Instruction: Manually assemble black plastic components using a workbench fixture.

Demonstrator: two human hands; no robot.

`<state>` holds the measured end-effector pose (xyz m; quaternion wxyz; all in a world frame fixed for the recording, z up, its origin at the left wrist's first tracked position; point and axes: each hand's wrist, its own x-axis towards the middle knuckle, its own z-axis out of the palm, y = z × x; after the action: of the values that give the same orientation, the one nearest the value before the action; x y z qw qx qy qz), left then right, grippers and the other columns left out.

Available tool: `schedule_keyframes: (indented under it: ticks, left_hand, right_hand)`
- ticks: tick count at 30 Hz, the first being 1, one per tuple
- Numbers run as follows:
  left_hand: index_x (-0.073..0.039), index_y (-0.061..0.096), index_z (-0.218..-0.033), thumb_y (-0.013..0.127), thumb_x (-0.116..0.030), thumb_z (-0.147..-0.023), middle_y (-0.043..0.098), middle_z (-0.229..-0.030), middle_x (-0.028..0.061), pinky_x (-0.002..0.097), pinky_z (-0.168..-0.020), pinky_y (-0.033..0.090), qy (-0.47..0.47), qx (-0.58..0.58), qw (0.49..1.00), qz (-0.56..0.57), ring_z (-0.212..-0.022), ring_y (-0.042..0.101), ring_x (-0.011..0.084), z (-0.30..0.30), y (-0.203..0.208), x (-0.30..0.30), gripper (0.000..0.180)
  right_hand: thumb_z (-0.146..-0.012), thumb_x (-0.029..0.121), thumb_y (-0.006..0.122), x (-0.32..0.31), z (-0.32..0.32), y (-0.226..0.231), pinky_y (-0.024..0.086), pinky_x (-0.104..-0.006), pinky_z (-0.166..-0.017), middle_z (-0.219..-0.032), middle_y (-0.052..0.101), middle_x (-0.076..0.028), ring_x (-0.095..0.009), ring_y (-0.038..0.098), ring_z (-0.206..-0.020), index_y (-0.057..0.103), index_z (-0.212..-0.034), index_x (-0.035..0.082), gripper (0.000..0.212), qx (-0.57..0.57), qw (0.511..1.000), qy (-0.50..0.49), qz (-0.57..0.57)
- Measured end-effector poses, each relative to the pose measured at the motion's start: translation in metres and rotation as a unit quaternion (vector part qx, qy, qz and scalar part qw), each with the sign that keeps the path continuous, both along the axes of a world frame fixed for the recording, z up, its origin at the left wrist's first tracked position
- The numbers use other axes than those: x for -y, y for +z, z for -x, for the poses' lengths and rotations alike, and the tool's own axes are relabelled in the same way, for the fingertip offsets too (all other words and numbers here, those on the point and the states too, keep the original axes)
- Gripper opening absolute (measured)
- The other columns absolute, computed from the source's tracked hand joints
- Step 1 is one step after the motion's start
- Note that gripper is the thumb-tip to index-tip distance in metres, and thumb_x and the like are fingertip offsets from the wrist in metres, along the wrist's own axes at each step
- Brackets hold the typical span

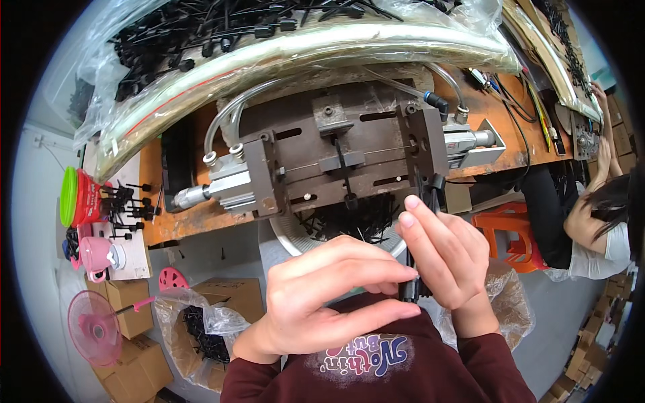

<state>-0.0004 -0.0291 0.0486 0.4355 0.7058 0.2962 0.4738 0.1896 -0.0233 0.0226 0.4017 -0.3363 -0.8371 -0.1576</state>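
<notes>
Several thin black plastic stems with thick ends [410,290] are held between my hands, in front of the fixture. My right hand [449,258] is closed around them, index and middle fingers stretched along them. The thumb and fingertips of my left hand [336,292] close on their lower end; my right hand partly hides the bundle. Beyond my hands stands a brown metal fixture [302,176] with a silver air cylinder [232,188] on the left and another cylinder [463,144] on the right. One black stem [344,168] lies across the fixture's middle block.
A white basket [287,235] of black stems sits under the fixture. More black stems [262,30] lie behind a plastic-wrapped edge [302,50]. At left are a pink fan [95,329] and a lined box [201,336]. A co-worker [598,221] sits at right near an orange stool [507,228].
</notes>
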Motion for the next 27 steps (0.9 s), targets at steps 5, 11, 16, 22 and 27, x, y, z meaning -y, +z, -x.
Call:
schedule_keyframes:
  ticks: [5, 11, 16, 22, 27]
  left_hand:
    - [-0.001, 0.072, -0.092, 0.087, -0.006, -0.059, 0.069, -0.084, 0.0103, 0.0251, -0.060, 0.051, 0.036, -0.018, 0.999, -0.030, -0.070, 0.065, 0.0175, 0.010, 0.002, 0.019, 0.036]
    - [-0.003, 0.071, -0.099, 0.080, 0.000, -0.064, 0.066, -0.106, 0.0120, 0.0303, -0.072, 0.055, 0.196, -0.165, 0.954, -0.154, -0.091, 0.065, 0.0226, 0.010, -0.022, 0.022, 0.036]
    - [0.000, 0.068, -0.095, 0.076, -0.005, -0.071, 0.064, -0.117, 0.0150, 0.0352, -0.082, 0.055, 0.213, -0.269, 0.911, -0.229, -0.094, 0.066, 0.0272, 0.005, -0.050, -0.004, 0.027]
    - [0.001, 0.068, -0.093, 0.074, -0.010, -0.073, 0.066, -0.115, 0.0127, 0.0338, -0.079, 0.054, 0.215, -0.336, 0.876, -0.271, -0.083, 0.068, 0.0241, -0.001, -0.058, -0.021, 0.023]
    - [0.001, 0.068, -0.092, 0.075, -0.010, -0.072, 0.066, -0.116, 0.0123, 0.0303, -0.070, 0.053, 0.203, -0.351, 0.880, -0.248, -0.077, 0.067, 0.0221, -0.002, -0.052, -0.026, 0.023]
  right_hand:
    - [-0.075, -0.004, 0.067, 0.001, 0.002, 0.008, 0.053, -0.0270, -0.056, -0.095, 0.068, -0.021, -0.022, 0.063, -0.066, 0.065, -0.097, -0.008, 0.023, 0.006, 0.999, -0.002, -0.038]
    - [-0.084, -0.010, 0.063, 0.010, 0.002, -0.012, 0.057, -0.0320, -0.072, -0.106, 0.066, -0.025, -0.027, 0.070, -0.087, 0.055, -0.107, -0.003, 0.026, -0.265, 0.958, 0.015, 0.113]
    - [-0.091, -0.006, 0.056, 0.019, 0.008, -0.005, 0.055, -0.0256, -0.058, -0.107, 0.062, -0.027, -0.019, 0.066, -0.070, 0.045, -0.104, -0.003, 0.018, -0.493, 0.820, 0.103, 0.272]
    - [-0.091, 0.003, 0.060, 0.028, -0.002, -0.006, 0.049, -0.0235, -0.050, -0.100, 0.055, -0.016, -0.015, 0.058, -0.059, 0.051, -0.098, -0.002, 0.013, -0.588, 0.716, 0.097, 0.364]
    - [-0.091, 0.005, 0.060, 0.023, -0.009, -0.010, 0.046, -0.0247, -0.044, -0.096, 0.058, -0.016, -0.016, 0.057, -0.054, 0.051, -0.101, -0.003, 0.016, -0.648, 0.606, 0.131, 0.442]
